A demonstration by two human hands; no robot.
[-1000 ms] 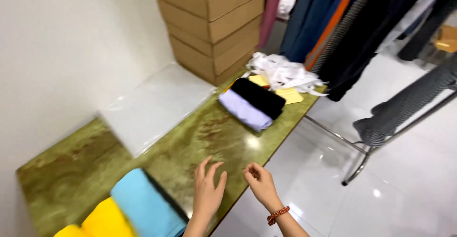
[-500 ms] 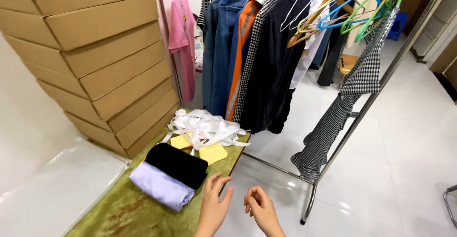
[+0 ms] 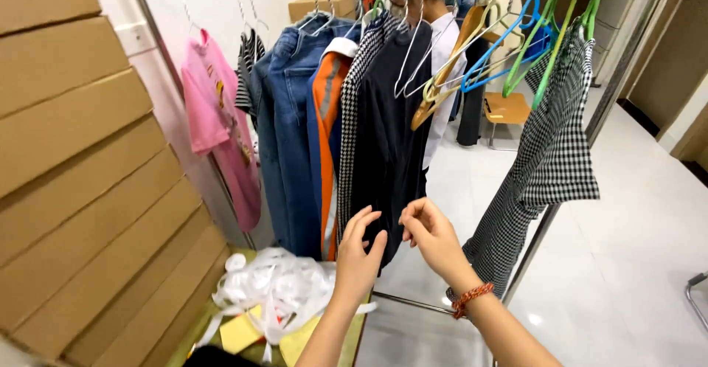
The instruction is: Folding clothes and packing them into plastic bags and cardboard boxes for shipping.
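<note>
Dark navy garment (image 3: 387, 138), hanging upright on rack

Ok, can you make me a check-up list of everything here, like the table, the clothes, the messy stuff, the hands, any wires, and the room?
Surface: green marbled tabletop, only its corner in view.
Job's things: dark navy hanging garment right in front of both hands; metal clothes rail also holds a pink shirt, blue denim jeans and a black-and-white checked garment.
Clutter: heap of white plastic strips over yellow paper sheets on the tabletop.
Grippers: left hand and right hand both raised, empty, fingers loosely open.
Cables: nothing seen.
Surroundings: stacked brown cardboard boxes, white tiled floor, a person behind the rail.
</note>
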